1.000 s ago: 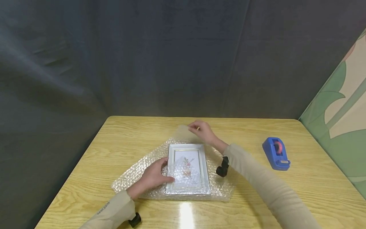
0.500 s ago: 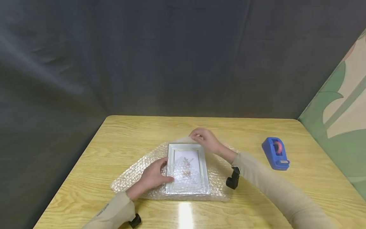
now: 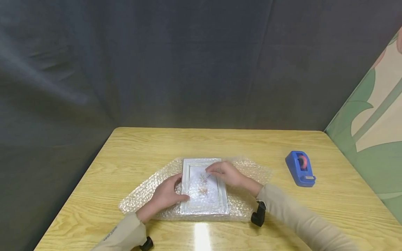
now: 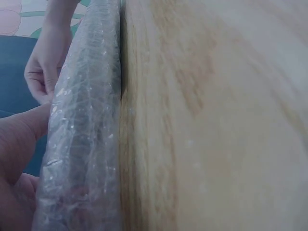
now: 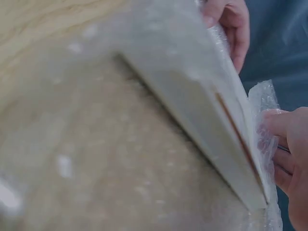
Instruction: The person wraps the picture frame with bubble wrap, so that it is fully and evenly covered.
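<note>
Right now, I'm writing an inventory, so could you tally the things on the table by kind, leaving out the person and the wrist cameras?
Picture frame: 1
Bubble wrap, apparently a single sheet: 1
Blue tape dispenser: 1
Pink tape roll, in the dispenser: 1
Total: 4

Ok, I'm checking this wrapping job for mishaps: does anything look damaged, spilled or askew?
Nothing stands out: the picture frame lies flat in the bubble wrap with no visible crack, the tape dispenser stands upright and no spill shows.
</note>
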A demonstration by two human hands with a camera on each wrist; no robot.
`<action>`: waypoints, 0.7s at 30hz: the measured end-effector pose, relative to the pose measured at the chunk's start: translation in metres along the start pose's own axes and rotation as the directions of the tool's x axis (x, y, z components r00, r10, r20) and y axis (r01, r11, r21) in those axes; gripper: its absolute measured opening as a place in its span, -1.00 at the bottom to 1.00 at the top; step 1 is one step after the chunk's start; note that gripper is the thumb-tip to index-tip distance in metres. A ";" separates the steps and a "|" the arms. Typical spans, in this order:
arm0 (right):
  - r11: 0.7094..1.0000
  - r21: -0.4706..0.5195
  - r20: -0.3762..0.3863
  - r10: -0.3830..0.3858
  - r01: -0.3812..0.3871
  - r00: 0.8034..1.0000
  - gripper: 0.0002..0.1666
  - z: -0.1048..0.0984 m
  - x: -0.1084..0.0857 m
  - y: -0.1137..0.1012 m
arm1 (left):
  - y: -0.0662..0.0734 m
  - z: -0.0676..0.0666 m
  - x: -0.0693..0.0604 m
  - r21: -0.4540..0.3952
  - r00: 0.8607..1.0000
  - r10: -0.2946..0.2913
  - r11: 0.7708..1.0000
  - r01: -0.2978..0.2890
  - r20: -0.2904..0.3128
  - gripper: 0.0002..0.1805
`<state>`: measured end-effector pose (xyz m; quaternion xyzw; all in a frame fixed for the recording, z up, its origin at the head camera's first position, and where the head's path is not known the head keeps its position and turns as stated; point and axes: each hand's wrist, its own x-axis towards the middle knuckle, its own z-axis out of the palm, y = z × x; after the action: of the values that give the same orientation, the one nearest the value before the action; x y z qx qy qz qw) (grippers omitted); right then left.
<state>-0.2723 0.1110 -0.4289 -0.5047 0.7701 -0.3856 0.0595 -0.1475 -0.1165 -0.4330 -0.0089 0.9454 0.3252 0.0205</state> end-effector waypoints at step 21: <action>0.947 -0.318 0.073 -0.012 0.034 0.997 -0.54 0.016 -0.019 -0.008 | 0.002 0.000 -0.002 0.003 1.000 0.018 1.000 -0.018 -0.015 -0.01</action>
<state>-0.2495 0.1168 -0.4405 -0.5298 0.8138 -0.2389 -0.0006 -0.1457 -0.1146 -0.4314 -0.0026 0.9460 0.3241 0.0103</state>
